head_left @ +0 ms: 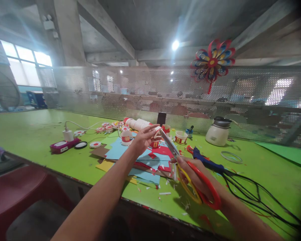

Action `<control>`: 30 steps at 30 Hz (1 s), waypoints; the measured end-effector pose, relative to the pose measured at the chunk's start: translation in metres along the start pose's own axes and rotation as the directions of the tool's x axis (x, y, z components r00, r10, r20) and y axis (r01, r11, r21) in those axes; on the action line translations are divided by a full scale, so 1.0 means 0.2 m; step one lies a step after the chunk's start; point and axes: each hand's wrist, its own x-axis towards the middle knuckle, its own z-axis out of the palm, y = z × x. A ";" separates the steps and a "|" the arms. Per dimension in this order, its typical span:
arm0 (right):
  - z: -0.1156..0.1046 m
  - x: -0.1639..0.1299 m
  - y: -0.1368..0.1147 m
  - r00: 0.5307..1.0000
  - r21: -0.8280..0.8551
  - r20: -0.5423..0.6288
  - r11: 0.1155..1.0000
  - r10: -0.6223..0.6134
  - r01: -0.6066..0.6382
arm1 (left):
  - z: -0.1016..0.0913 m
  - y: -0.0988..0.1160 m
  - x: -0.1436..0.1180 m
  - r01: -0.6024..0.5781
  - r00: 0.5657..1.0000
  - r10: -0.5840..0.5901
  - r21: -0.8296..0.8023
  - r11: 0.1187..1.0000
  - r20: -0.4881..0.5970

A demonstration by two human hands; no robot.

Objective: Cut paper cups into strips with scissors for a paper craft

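My right hand (190, 170) grips a pair of large scissors (171, 146) by its red and yellow handles above a green worktable (40, 134), seen by me through the head-worn camera. The blades point up and away, their tips at a white-and-red paper piece (157, 134) that the fingers of my left hand (142, 138) hold, over the middle of the littered work area. From my view I cannot tell whether the tips touch the paper, or whether the red-and-gold section just below it belongs to the same piece.

Beneath the hands lie overlapping blue sheets (117, 152) and red sheets (167, 152), with white scraps strewn toward the near edge. A printed cup (126, 138) sits left of the left hand; another cup (181, 137) stands upright beyond the scissors. Behind the left hand, a long white stack (137, 124) lies on its side.

A blue glue gun (207, 161) rests to the right of the scissors, its black cable trailing to the right, near a white jug (217, 132) with a dark lid. At left, I see a purple power strip (62, 146) holding a white adapter (68, 135). A multicolored paper flower (212, 62) hangs against the perforated screen (140, 80).
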 end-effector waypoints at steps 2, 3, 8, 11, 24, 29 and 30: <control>0.00 0.01 0.00 0.998 -0.131 -0.054 0.991 -0.020 0.012 | 0.01 0.00 -0.01 -0.016 1.000 0.016 -0.004 1.000 0.006; 0.01 0.01 0.01 0.996 -0.195 -0.080 0.981 -0.031 0.015 | 0.02 0.00 -0.01 -0.024 1.000 0.024 -0.006 1.000 0.006; 0.02 0.02 0.06 0.987 -0.331 -0.142 0.943 -0.075 0.024 | 0.05 0.02 -0.02 -0.047 0.999 0.048 0.002 0.999 -0.021; 0.02 0.02 0.07 0.982 -0.356 -0.167 0.934 -0.090 0.025 | 0.07 0.02 -0.02 -0.047 0.998 0.048 0.009 0.999 -0.040; 0.04 0.01 0.07 0.974 -0.392 -0.188 0.919 -0.125 0.043 | 0.06 0.02 -0.02 -0.070 0.995 0.072 0.034 0.997 -0.063; 0.03 0.00 0.06 0.972 -0.415 -0.196 0.909 -0.132 0.040 | 0.07 0.02 -0.02 -0.066 0.995 0.069 0.043 0.997 -0.071; 0.03 0.00 0.06 0.972 -0.415 -0.195 0.909 -0.130 0.039 | 0.07 0.02 -0.02 -0.062 0.995 0.066 0.047 0.997 -0.073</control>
